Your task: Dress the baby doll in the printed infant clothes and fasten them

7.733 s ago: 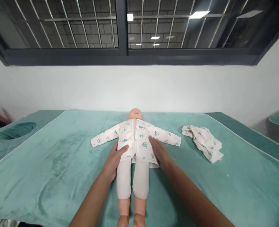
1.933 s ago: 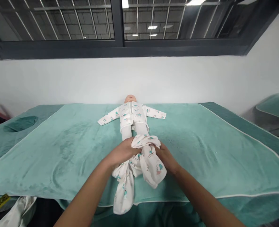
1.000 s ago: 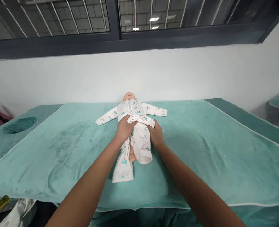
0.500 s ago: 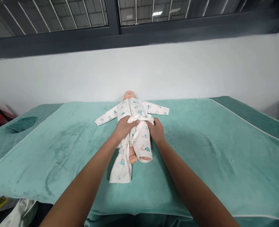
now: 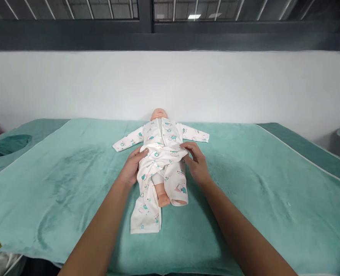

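The doll (image 5: pixel 159 114) is lying face up at the middle of the tabletop (image 5: pixel 80 199), its head pointing toward the wall (image 5: pixel 170 84). A printed white jacket (image 5: pixel 172 132) is covering its chest, with both sleeves stretching outward; the front edges are meeting, though whether they are fastened cannot be told. Matching trousers (image 5: pixel 158 155) are lying bunched across its hips, over the jacket's lower part. So far, the dressing is looking partial: on the right of the view, a foot (image 5: pixel 180 202) is just showing at the cuff, while the other foot (image 5: pixel 163 200) is lying bare between the trouser legs. The longer trouser leg (image 5: pixel 145 218) is spreading flat beside it, apparently unfilled. That leg and the crumpled waist are appearing unfinished.

The left hand (image 5: pixel 130 166) is gripping the trousers at one side, thumb on top; the right hand (image 5: pixel 198 165) is pinching the opposite edge of the waist between thumb and forefinger. Farther out, an oval opening (image 5: pixel 9 145) is showing at the far left, and a dark window frame (image 5: pixel 101 36) is running above the wall.
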`<state>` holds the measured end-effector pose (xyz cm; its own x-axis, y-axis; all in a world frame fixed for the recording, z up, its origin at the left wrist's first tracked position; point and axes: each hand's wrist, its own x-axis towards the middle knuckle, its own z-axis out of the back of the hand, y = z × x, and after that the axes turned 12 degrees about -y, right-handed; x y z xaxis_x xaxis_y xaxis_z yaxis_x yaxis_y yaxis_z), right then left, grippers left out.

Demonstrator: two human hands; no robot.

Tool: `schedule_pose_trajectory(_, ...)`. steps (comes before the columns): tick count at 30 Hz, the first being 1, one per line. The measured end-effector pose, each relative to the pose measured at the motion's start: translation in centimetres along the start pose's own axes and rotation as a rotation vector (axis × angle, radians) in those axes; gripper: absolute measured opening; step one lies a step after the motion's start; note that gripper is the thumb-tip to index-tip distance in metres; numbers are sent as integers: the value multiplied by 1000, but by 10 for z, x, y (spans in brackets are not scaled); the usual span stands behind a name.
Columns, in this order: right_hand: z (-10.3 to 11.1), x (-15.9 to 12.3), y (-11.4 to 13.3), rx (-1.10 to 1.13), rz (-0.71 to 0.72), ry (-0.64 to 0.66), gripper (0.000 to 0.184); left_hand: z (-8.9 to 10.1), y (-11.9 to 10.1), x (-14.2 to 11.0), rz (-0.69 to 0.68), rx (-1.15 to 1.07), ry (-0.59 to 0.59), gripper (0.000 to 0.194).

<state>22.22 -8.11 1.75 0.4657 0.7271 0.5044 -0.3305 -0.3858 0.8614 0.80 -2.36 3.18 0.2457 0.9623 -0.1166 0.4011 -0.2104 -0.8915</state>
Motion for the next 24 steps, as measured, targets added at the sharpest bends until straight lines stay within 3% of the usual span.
schedule_pose_trajectory(3,-12,18,35,-49,-17,213,29,-10,-2,2,-33,-4,-39,42)
schedule_pose_trajectory(5,-27,35,53,-156,-80,493,27,-19,-10,7,-71,21,-46,38)
schedule_pose_trajectory(6,-35,43,57,-168,-106,643,27,-23,-13,11,-98,27,-59,37)
schedule_pose_trajectory(8,-48,54,57,-103,-196,792,29,-26,-17,19,-137,21,-96,35)
schedule_pose_trajectory(10,-55,56,47,80,-365,779,31,-24,-15,26,-119,-1,-90,35)
schedule_pose_trajectory(13,-59,50,26,426,-598,640,32,-12,-8,30,-39,15,44,38)
schedule_pose_trajectory(16,-59,46,16,649,-666,457,27,0,-8,29,21,155,234,47)
schedule_pose_trajectory(19,-56,48,18,681,-673,421,27,4,-11,26,122,282,318,47)
schedule_pose_trajectory(21,-52,52,22,588,-639,594,31,3,-8,25,100,196,208,41)
schedule_pose_trajectory(24,-45,55,28,301,-542,1108,34,-3,-1,23,-28,-17,-37,43)
